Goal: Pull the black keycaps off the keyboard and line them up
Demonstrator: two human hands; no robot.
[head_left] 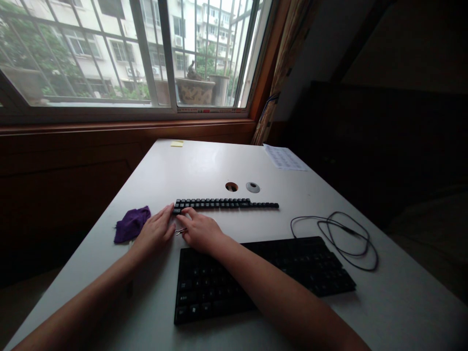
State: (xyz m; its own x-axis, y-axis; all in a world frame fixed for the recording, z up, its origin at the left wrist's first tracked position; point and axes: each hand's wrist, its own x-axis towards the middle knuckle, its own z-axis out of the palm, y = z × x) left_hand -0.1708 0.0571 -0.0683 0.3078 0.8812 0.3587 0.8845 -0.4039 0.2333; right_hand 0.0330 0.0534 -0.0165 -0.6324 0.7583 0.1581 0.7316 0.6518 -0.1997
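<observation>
Left hand [157, 226], uncurled, borders the left end of black plastic keycap rows [219, 204]; right hand [201, 230] (grip unclear) should nudge gently.

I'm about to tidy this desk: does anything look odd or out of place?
Yes. A round cover lies beside the open desk hole, not over it. Rows of what look like loose keycaps lie beyond the keyboard, odd because keycaps normally sit on one.
</observation>
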